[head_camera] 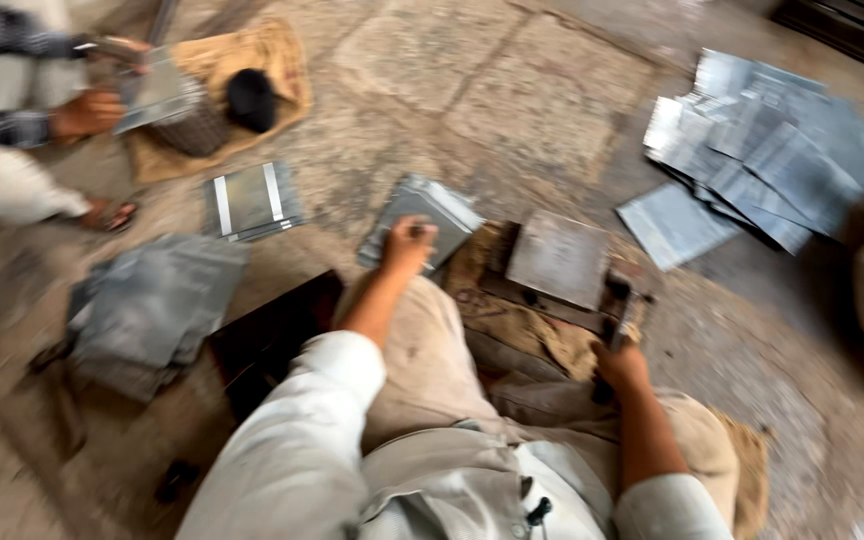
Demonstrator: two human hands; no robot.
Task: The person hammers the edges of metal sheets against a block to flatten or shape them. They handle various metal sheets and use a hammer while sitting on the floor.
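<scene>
I sit on the ground and the picture is blurred by motion. My left hand [407, 245] reaches forward and grips the near edge of a small stack of grey metal sheets [422, 210] lying on the floor. My right hand [620, 365] is closed around the handle of a hammer [620, 315], whose head points up beside a block. A single square metal sheet [559, 258] lies flat on that block [512, 300], which is wrapped in brown sacking, right in front of my knees.
Many loose metal sheets [772, 150] are spread at the far right. Folded sheets [252, 200] and a grey pile [152, 310] lie at the left. Another person's hands [87, 110] hold a sheet over a burlap mat [252, 60]. A dark tray [272, 335] sits by my left knee.
</scene>
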